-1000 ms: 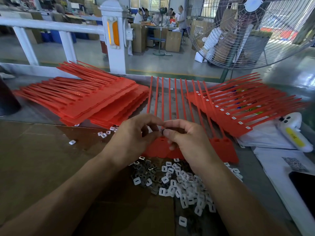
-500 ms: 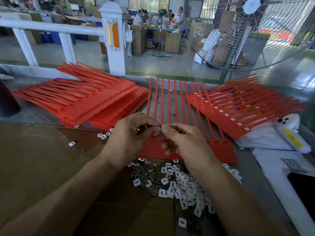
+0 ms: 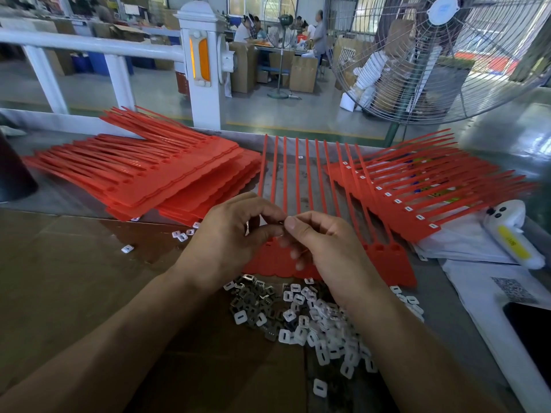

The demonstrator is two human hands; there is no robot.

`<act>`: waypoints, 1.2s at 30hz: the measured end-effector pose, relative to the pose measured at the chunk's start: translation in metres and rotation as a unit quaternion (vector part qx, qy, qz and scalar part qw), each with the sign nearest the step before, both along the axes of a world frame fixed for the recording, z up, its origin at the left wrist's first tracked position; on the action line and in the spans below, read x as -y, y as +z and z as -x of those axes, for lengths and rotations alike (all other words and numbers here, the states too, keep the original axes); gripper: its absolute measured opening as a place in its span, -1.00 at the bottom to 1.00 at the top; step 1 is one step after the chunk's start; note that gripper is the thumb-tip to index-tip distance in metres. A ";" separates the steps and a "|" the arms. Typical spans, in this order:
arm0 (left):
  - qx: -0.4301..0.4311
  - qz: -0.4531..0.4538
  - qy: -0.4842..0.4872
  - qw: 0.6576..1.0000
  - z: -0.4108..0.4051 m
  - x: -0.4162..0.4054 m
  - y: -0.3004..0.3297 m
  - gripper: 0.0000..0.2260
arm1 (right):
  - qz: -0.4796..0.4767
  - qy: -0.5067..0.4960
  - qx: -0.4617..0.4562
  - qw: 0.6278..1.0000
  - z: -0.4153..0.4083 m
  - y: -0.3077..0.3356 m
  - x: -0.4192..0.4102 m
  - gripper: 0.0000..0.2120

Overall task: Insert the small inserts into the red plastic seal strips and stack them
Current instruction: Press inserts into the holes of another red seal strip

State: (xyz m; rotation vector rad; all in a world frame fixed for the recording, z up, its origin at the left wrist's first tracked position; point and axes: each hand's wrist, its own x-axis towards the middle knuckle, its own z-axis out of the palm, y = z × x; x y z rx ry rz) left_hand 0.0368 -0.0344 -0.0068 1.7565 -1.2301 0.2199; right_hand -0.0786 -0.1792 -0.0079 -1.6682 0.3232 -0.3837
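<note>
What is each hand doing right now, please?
Left hand: pinching a small insert at its fingertips.
Right hand: pinching the same insert.

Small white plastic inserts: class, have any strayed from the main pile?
Yes. One small white plastic insert lies alone on the brown cardboard sheet, and another sits among the red plastic strips, far from the pile.

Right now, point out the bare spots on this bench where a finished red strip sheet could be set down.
The brown cardboard sheet, left of the left hand and in front of the left stack of red plastic strips, is bare apart from stray clips. It is crowded at the pile of small white and grey inserts and the right red stack.
</note>
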 end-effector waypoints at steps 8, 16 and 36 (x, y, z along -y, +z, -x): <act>-0.172 0.052 -0.036 0.983 0.002 0.003 -0.006 -0.86 | -0.041 0.013 0.022 0.999 -0.001 -0.002 -0.001 -0.83; -0.231 0.093 -0.098 0.964 0.001 0.004 -0.008 -0.91 | -0.090 0.021 0.041 0.995 -0.004 -0.001 0.002 -0.83; -0.047 -0.206 0.157 0.965 -0.013 0.012 -0.014 -0.91 | 0.127 -0.152 -0.032 0.980 -0.004 -0.005 0.012 -0.84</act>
